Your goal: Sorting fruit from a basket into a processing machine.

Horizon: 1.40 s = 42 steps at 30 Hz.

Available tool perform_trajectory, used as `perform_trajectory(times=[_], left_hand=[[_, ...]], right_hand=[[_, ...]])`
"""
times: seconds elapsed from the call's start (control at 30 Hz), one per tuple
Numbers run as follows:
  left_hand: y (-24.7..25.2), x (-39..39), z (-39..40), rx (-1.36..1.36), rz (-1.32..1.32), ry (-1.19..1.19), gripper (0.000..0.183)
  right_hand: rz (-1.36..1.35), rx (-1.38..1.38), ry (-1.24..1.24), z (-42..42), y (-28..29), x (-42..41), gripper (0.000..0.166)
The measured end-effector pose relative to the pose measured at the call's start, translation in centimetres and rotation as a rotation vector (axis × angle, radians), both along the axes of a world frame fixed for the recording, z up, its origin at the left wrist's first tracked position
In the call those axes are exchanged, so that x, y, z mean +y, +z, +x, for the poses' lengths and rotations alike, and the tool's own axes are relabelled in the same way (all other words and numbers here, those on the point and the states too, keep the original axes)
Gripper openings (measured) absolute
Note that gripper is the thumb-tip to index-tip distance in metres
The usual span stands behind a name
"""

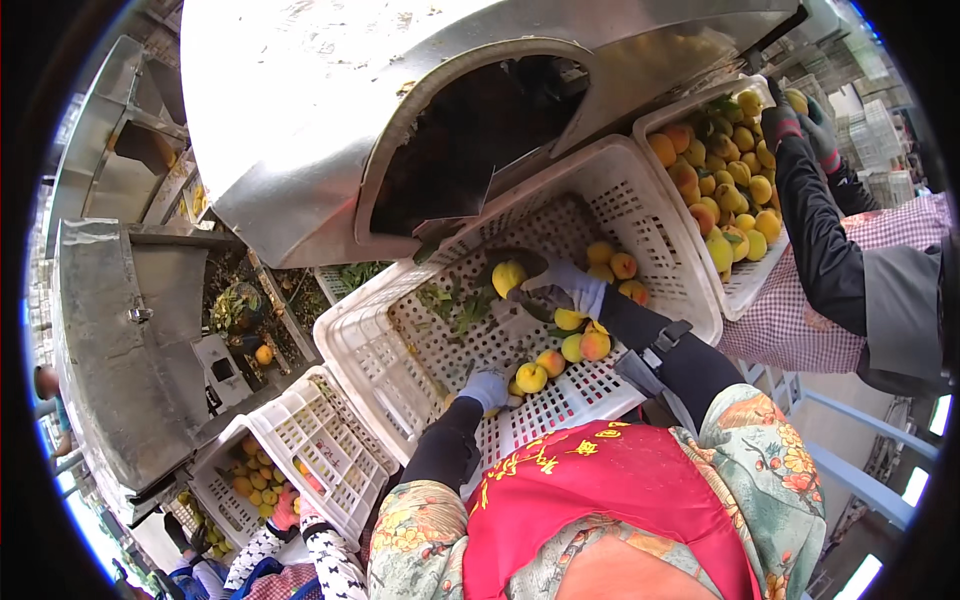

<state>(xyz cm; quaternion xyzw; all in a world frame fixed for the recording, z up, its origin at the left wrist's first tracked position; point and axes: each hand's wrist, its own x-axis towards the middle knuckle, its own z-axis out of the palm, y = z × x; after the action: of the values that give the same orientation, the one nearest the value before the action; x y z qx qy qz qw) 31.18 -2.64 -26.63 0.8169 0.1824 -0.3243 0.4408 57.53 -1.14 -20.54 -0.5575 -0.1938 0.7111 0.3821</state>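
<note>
My right hand [564,280], in a pale glove with dark fingers, holds a yellow peach [509,279] above the floor of a white plastic crate [420,337]. Lower in the same crate, my left hand [486,389], also gloved, reaches down among peaches along the near side. Its fingers are partly hidden, so its grip is unclear. A row of yellow-orange peaches [531,377] lies between my hands along the near wall. More peaches [623,265] are gathered in the right part of the crate, beyond my right wrist. Loose green leaves [469,313] lie on its perforated floor.
A metal machine housing [300,172] with a dark opening [472,142] rises behind the crate. To the right, a co-worker's gloved hands [781,120] are at a crate full of peaches [731,187]. At lower left, another person's hands [286,510] reach into a peach crate [330,450].
</note>
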Motion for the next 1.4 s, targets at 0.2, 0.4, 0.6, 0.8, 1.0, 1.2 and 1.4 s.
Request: perform_trajectory(times=[0.2,0.4,0.6,0.8,1.0,1.2,1.4], left_hand=[[1.0,3.2,0.0,-0.032,-0.702,1.25,0.067],[17.4,7.9,5.5,-1.121,-1.534,1.361,0.079],[20.0,8.5,6.5,-1.271,-1.41,1.355,0.077],[18.7,9.0,6.1,-1.246,-1.495,1.5,0.06],[19.7,8.9,5.7,-1.179,-1.656,1.523,0.043],[21.6,9.2,5.7,-1.102,-1.817,1.393,0.044],[22.5,8.2,6.5,-1.111,-1.554,1.48,0.047]], right_hand=[[0.751,-0.235,-0.083,-1.4,15.9,1.9,0.08],[1.009,-0.786,0.134,-3.4,19.0,2.9,0.077],[0.886,-1.161,-0.037,-5.3,21.3,2.1,0.078],[0.925,-1.359,-0.245,-5.4,18.9,5.1,0.083],[0.921,-1.594,-0.247,-4.6,16.5,11.7,0.08],[0.946,-1.358,-0.367,-4.9,18.6,7.7,0.064],[0.818,-1.12,-0.143,-8.0,18.9,2.6,0.077]])
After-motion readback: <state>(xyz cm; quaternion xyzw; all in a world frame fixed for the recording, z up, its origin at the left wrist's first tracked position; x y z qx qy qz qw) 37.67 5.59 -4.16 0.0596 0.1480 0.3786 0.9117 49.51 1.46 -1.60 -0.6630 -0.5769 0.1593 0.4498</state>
